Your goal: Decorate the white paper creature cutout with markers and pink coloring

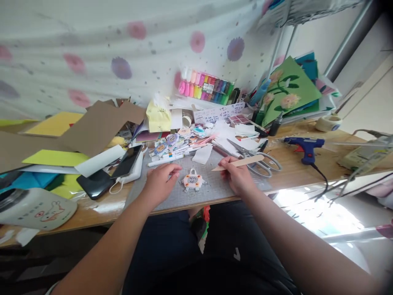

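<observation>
A small pale paper cutout (193, 180), shaped like a bag with a loop on top, orange dots and a grey patterned centre, lies on the grey cutting mat (167, 200). To its left, my left hand (161, 182) rests by the mat with fingers loosely curled and apart, holding nothing. On the other side, my right hand (236, 174) grips a flat wooden stick (245, 161) whose pointed end faces left, towards the cutout. Just behind that hand lie large grey-handled scissors (244, 150), partly covered by the stick. A white marker (168, 158) lies behind my left hand.
Paper scraps (222, 133) and several small cutouts (172, 139) crowd the back of the mat. A phone (128, 162) and a white jar (43, 209) are at left. A blue glue gun (303, 147) stands at right, its cord hanging over the edge. Colourful markers (205, 87) stand behind.
</observation>
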